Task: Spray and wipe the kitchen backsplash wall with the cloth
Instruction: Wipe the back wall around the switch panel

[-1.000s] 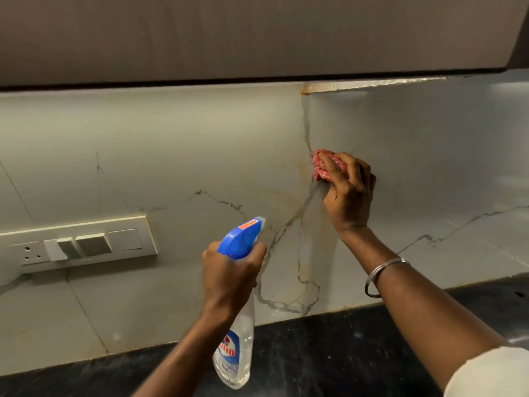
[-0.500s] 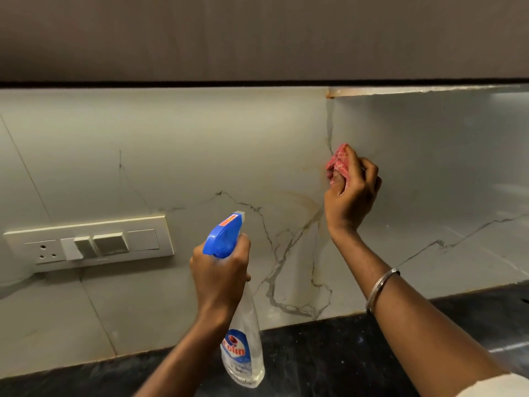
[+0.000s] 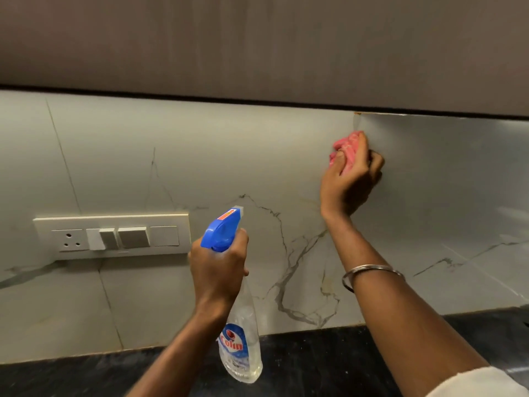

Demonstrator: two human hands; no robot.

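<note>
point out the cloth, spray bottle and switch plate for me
cloth (image 3: 347, 144): head view, pink bunch at its top
spray bottle (image 3: 243, 339): head view, clear body beside the label
switch plate (image 3: 133, 237): head view, wide rocker near its middle

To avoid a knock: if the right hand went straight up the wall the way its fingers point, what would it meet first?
Likely the lower edge of the upper cabinet. The right hand holds the pink cloth against the backsplash just below it, with only bare wall between.
</note>
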